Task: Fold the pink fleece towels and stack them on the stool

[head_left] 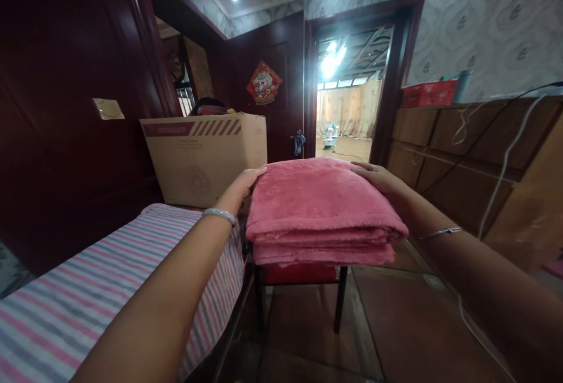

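A: Big striped bed fills the lower left, cardboard box behind it. Where's the blanket?

B: Folded pink blanket sits mid-frame on a red stool, probably to keep the stack square. Left hand and right hand lie flat on its far corners, not gripping.

A folded pink fleece blanket lies flat in a thick, squared stack of several layers on a dark-legged stool with a red seat, its soft rounded fold at the near side, just beside the striped bed and above the floor.
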`<action>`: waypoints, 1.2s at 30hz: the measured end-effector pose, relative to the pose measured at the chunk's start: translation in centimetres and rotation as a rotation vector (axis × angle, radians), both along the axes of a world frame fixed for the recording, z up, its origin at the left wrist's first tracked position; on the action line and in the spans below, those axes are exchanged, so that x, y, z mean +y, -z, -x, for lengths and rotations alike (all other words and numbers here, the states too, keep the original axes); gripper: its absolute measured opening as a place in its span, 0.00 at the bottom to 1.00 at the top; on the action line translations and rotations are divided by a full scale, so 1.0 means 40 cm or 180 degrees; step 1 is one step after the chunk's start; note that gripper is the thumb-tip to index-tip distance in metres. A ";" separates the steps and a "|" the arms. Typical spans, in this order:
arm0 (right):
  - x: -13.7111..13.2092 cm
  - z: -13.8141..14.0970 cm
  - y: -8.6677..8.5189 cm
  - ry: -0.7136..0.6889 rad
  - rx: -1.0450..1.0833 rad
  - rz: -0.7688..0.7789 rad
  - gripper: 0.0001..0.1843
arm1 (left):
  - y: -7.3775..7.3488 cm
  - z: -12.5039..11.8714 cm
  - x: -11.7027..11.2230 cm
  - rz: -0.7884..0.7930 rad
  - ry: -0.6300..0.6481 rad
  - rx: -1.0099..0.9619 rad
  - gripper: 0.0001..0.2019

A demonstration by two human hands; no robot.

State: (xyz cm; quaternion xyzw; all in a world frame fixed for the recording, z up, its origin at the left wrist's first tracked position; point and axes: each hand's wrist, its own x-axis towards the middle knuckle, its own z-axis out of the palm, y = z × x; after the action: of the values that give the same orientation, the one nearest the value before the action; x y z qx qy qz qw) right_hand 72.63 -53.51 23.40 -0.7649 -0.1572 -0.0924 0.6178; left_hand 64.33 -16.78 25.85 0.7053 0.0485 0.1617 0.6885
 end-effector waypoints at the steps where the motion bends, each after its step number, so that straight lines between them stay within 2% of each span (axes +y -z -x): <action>1: -0.006 -0.001 -0.014 0.0180 -0.0160 0.0267 0.24 | -0.014 -0.001 0.004 -0.0203 -0.0228 -0.0001 0.14; 4: 0.003 -0.002 -0.080 0.0720 -0.0840 0.1103 0.26 | -0.059 -0.004 -0.014 -0.0521 -0.0530 -0.0301 0.23; 6: 0.042 0.001 -0.124 0.0631 -0.1411 0.1409 0.28 | -0.080 -0.004 -0.055 -0.1083 -0.0468 -0.0637 0.26; 8: 0.100 0.005 -0.149 0.0300 -0.1827 0.1636 0.31 | -0.084 0.000 -0.110 -0.2037 -0.0295 -0.0827 0.28; 11: 0.179 0.004 -0.130 -0.0147 -0.1745 0.2110 0.29 | -0.055 0.013 -0.183 -0.3317 -0.0068 -0.0544 0.31; 13: 0.204 -0.006 -0.092 -0.0355 -0.1518 0.2296 0.27 | -0.028 0.022 -0.209 -0.3748 -0.0001 -0.0354 0.31; 16: 0.203 -0.026 -0.046 -0.0444 -0.1552 0.2189 0.25 | -0.001 0.025 -0.216 -0.3970 -0.0043 -0.0362 0.33; 18: 0.196 -0.032 -0.036 -0.0422 -0.1626 0.2215 0.26 | 0.004 0.024 -0.213 -0.4076 -0.0103 -0.0340 0.34; 23: 0.196 -0.013 -0.054 -0.0322 -0.1644 0.2903 0.33 | -0.007 0.022 -0.213 -0.4557 -0.0168 -0.0169 0.36; 27: 0.198 0.003 -0.062 -0.0320 -0.1682 0.3091 0.35 | -0.024 0.022 -0.201 -0.4523 0.0025 -0.0012 0.40; 32: 0.199 0.007 -0.059 -0.0354 -0.1755 0.3028 0.33 | -0.035 0.046 -0.114 -0.4508 0.0264 -0.0144 0.37; 34: 0.202 0.010 -0.061 -0.0381 -0.1696 0.3031 0.33 | -0.025 0.075 -0.064 -0.4453 0.0318 -0.0218 0.35; 36: 0.201 0.012 -0.067 -0.0450 -0.1646 0.3022 0.34 | 0.002 0.121 -0.011 -0.4353 0.0321 -0.0322 0.34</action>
State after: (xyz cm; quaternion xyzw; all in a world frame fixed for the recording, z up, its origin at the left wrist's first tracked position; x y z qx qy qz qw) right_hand 72.13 -45.49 26.08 -0.8997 -0.3795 -0.1546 0.1504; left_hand 59.50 -17.20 25.79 0.9744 -0.1296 0.1565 0.0967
